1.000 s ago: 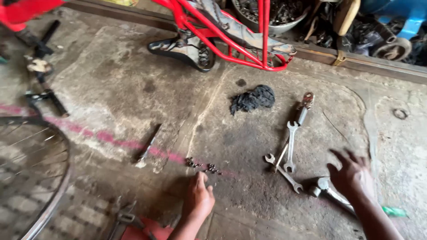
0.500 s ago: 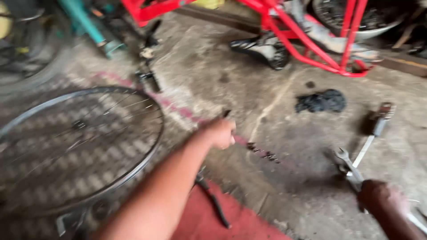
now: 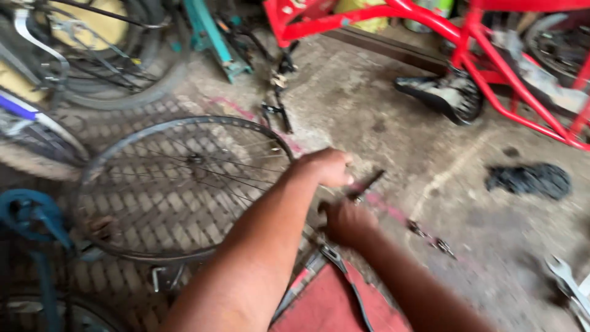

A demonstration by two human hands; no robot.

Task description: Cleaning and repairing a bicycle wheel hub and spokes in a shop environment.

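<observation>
Now both hands — left point(image 3: 326, 167), right point(image 3: 344, 220) — clutch a dark rod point(image 3: 367, 183), tip aimed up-right.

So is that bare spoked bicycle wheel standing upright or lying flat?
Lying flat. The bare spoked bicycle wheel shows its whole rim as a wide oval on the paved floor, with bricks visible between the spokes.

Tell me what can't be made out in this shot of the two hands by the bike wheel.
- Head view: motion blur hides whether the left hand actually grips the dark rod.
- The right hand shows only its back, so its fingers and anything in them are hidden.
- The wrench is cut by the right edge.
- The small chain pieces are too blurred to identify.
</observation>
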